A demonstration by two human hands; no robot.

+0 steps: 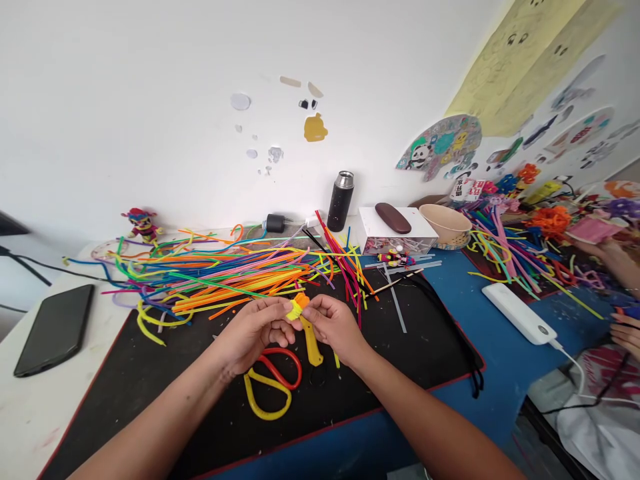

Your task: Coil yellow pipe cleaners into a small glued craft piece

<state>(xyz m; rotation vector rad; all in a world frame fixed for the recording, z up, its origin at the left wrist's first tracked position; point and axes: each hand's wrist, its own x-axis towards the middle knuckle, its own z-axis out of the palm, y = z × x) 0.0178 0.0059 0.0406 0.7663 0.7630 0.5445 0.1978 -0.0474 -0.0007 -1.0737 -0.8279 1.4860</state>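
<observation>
Between my two hands is a small yellow and orange pipe-cleaner piece [299,305], held over the black mat. My left hand [257,330] pinches its yellow side with thumb and forefinger. On the orange side, the fingertips of my right hand [335,327] are closed. Just below lies a yellow-handled tool [313,347], its upper part hidden behind the piece and my fingers. Scissors with one red and one yellow handle loop [267,417] rest on the mat under my left hand, their blades mostly covered by it.
Many coloured pipe cleaners [240,270] spread along the mat's far edge. Behind them stand a black flask [341,200], a white box [373,243] and a bowl [445,223]. A phone [55,330] lies left, a white power bank [519,313] right. Another person's hands [627,333] show at far right.
</observation>
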